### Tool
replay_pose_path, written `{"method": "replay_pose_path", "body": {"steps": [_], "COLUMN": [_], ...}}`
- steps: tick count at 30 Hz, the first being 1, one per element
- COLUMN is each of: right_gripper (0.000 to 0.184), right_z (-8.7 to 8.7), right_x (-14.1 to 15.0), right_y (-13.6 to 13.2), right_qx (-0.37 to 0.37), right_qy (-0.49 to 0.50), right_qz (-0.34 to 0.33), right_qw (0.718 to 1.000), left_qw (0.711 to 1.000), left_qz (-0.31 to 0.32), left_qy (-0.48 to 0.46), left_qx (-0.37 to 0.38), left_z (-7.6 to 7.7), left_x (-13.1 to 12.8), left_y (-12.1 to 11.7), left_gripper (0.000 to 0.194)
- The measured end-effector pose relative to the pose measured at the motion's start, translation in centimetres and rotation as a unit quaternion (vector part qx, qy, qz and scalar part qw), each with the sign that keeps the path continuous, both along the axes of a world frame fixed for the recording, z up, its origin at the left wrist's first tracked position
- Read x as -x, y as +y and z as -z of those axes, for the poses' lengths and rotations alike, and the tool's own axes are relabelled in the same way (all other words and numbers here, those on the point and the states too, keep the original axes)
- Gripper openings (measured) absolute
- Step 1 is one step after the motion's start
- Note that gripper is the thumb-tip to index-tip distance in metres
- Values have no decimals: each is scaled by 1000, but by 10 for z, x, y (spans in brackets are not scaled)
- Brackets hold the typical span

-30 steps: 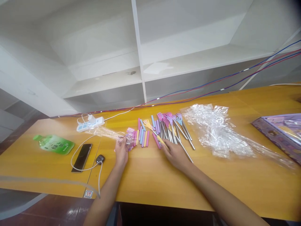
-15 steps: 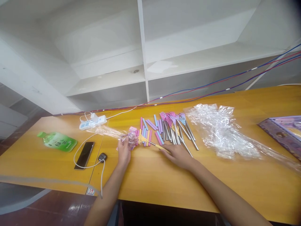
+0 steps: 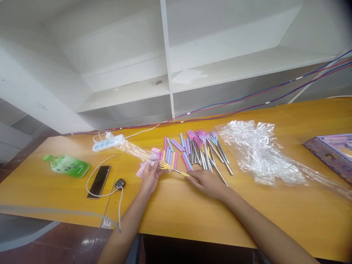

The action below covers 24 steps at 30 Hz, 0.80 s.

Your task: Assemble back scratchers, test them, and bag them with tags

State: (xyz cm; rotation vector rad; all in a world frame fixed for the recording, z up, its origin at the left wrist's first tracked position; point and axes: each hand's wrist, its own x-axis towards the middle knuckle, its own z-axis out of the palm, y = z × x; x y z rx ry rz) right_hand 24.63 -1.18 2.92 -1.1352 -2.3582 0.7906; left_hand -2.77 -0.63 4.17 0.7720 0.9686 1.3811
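Observation:
My right hand (image 3: 209, 183) is closed round the yellow handle of a back scratcher (image 3: 177, 171), whose yellow claw head points left. My left hand (image 3: 150, 176) pinches the end of a clear plastic bag (image 3: 134, 150) close to that claw; whether the claw's tip is inside the bag I cannot tell. Pink printed cards (image 3: 140, 170) lie just behind and left of my left hand. Beyond the scratcher are several foam handle sleeves (image 3: 176, 146) in pink, blue, purple and yellow. To their right lies a heap of back scratchers (image 3: 202, 146) with metal rods and coloured claws.
A pile of clear plastic bags (image 3: 261, 157) spreads to the right, beside a purple box (image 3: 327, 156). At left are a green bottle (image 3: 70, 165), a phone (image 3: 99, 181), a black earphone case (image 3: 120, 183) with a white cable, and a power strip (image 3: 108, 143). Shelving stands behind.
My left hand has shifted right, toward the claw head, drawing the clear bag along with it. The yellow scratcher has moved slightly down and left in my right hand's grip.

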Motion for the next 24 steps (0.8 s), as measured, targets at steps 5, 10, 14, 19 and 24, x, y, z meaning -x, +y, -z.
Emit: {"method": "replay_pose_path", "body": {"steps": [5, 10, 14, 19, 24], "right_gripper": [45, 49, 49, 43, 52], "right_z": [0, -1, -1, -3, -3], "right_x": [1, 1, 6, 14, 16], "right_y": [0, -1, -3, -7, -12], "right_qx": [1, 15, 42, 97, 138], "right_qy": [-24, -26, -5, 30, 150], "right_qz": [1, 5, 8, 18, 3], "right_qw": [1000, 1000, 999, 995, 979], "left_qw": [998, 991, 987, 987, 997], "left_qz": [50, 74, 79, 84, 12], "left_qy": [28, 109, 137, 136, 80], "left_qx": [-4, 1, 5, 19, -4], "left_z": [5, 15, 25, 34, 24], "left_x": [-4, -8, -20, -32, -22], "left_y": [-4, -7, -13, -19, -13], "left_gripper": [60, 55, 49, 45, 40]}}
